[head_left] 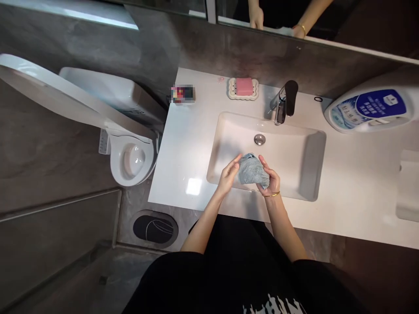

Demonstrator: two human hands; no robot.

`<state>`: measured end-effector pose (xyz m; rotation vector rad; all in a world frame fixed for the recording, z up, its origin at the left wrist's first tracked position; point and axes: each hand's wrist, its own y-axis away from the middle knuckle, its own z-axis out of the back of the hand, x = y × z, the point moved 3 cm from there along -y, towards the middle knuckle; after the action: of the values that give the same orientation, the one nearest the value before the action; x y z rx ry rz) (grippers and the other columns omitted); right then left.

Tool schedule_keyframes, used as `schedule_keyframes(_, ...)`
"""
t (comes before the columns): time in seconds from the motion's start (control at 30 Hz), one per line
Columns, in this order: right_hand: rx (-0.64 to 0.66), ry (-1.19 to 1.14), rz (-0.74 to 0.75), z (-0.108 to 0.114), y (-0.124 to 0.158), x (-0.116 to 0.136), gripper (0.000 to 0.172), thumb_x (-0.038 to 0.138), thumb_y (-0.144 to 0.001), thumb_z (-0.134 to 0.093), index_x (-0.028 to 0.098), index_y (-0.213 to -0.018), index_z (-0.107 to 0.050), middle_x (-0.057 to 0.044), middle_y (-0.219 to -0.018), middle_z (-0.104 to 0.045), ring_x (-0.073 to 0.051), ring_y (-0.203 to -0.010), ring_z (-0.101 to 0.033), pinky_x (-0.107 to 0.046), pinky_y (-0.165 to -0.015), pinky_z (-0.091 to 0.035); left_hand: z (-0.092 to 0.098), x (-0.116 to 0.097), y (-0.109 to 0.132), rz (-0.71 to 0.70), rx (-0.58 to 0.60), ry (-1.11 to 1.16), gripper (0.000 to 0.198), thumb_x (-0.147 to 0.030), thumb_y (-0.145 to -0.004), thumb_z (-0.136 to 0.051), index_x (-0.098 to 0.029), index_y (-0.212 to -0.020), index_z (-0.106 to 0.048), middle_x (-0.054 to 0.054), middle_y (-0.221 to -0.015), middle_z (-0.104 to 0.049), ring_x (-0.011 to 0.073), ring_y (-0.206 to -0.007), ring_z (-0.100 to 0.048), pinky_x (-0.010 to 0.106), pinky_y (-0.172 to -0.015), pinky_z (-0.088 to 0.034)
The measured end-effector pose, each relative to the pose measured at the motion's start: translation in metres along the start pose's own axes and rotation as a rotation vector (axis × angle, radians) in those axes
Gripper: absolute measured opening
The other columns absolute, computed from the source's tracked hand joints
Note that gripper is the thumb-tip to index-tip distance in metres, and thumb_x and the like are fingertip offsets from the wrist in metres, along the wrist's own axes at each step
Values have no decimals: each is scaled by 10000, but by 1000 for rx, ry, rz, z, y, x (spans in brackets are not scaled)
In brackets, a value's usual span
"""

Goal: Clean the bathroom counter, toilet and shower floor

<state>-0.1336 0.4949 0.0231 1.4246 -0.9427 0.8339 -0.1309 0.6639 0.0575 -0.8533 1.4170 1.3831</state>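
A bunched grey-blue cloth [251, 172] is held between both my hands over the near part of a white rectangular sink basin [294, 148]. My left hand [228, 175] presses on the cloth's left side with its fingers curled. My right hand [270, 179], with a gold bangle on the wrist, grips the cloth's right side. The basin's metal drain [259, 139] lies just beyond the cloth.
A chrome and black faucet [284, 102] stands behind the basin. A pink soap in a white dish [243, 88] sits at the back of the white counter [183, 144]. A blue-labelled white container [369, 110] lies far right. An open toilet [131, 161] and a floor bin [155, 227] are left.
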Motion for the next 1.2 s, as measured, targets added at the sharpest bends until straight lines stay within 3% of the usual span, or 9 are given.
schedule_keyframes(0.13,28,18,14,-22,39,6,494,446,-960,-347,179,-1305,-579,-127,-1092,-718,-253,-954,-698,-420,-771,-605,-4,-6,26,-65,81,-364,516,-321,-993,-347,-167,-1478,-432,103,-1554,-377,218,-1487,-249,434,-1213,-244)
schedule_keyframes(0.23,75,31,62,-57,65,3,467,384,-932,-478,234,-1372,-520,-98,-1247,-669,-236,-1067,-675,-414,-866,-595,25,8,55,-60,62,-750,491,-296,-955,-430,-237,-1438,-495,85,-1615,-230,289,-1521,-37,590,-1206,-71)
schedule_keyframes(0.33,97,342,249,-107,87,-4,464,236,-924,-470,222,-1383,-530,-105,-1430,-541,-250,-1330,-503,-470,-1082,-466,91,29,89,56,-184,-892,489,-332,-934,-480,-233,-1411,-521,121,-1595,-286,326,-1515,-85,637,-1180,-69)
schedule_keyframes(0.43,417,814,436,-167,101,-24,466,126,-909,-467,203,-1356,-570,-86,-1525,-438,-264,-1455,-324,-511,-1194,-303,157,41,117,66,-573,-821,473,-315,-947,-432,-176,-1388,-531,150,-1482,-477,267,-1461,-311,513,-1189,-245)
schedule_keyframes(0.57,613,1070,500,-182,112,-61,415,224,-983,-427,165,-1378,-538,-70,-1563,-380,-249,-1481,-267,-479,-1212,-265,171,42,114,-47,-689,-735,449,-326,-934,-494,-166,-1345,-573,145,-1436,-524,248,-1397,-415,452,-1177,-309)
schedule_keyframes(0.73,392,1188,386,-73,139,-80,467,262,-985,-437,203,-1446,-467,-77,-1545,-411,-231,-1476,-281,-454,-1184,-315,99,22,79,-190,-467,-675,415,-308,-934,-512,-173,-1318,-592,150,-1441,-510,279,-1415,-382,486,-1171,-315)
schedule_keyframes(1.03,-516,1113,31,274,123,-60,513,92,-904,-351,91,-1387,-526,-199,-1498,-434,-251,-1456,-307,-544,-1174,-293,-19,0,54,-275,-172,-631,380,-337,-972,-450,-219,-1308,-582,112,-1455,-499,262,-1427,-365,475,-1166,-321)
schedule_keyframes(1.1,-670,1050,41,305,113,-50,534,98,-914,-310,74,-1416,-490,-210,-1488,-434,-258,-1450,-321,-548,-1155,-326,-35,0,56,-289,-139,-641,378,-336,-973,-444,-223,-1307,-582,111,-1447,-506,262,-1425,-368,480,-1167,-317)
schedule_keyframes(1.2,-630,1062,139,265,112,-47,581,57,-910,-270,141,-1451,-463,-150,-1484,-457,-207,-1435,-354,-471,-1147,-385,-59,1,59,-289,-123,-664,369,-332,-970,-451,-228,-1296,-591,112,-1432,-520,261,-1414,-385,475,-1163,-325)
